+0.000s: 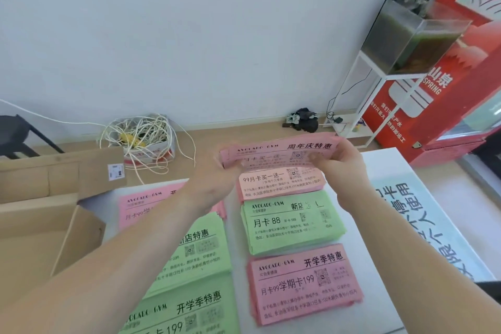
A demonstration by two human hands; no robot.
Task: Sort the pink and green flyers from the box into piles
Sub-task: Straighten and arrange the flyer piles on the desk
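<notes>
Head cam: left hand (217, 175) and right hand (337, 161) each pinched an end of a thin wad of pink paper flyers (282, 153) over the white table's (233, 214) far edge. Mid-sort, I'd guess; next up, the matching pink pile (282, 184) underneath

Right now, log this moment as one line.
step: sorting | left hand: grips pink flyers | right hand: grips pink flyers | where: above far pink pile | box: at left

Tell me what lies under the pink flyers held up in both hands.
A pink pile on the white table lies right below the held flyers. Its lower half shows; its title line is covered by them and by the right hand.
</notes>
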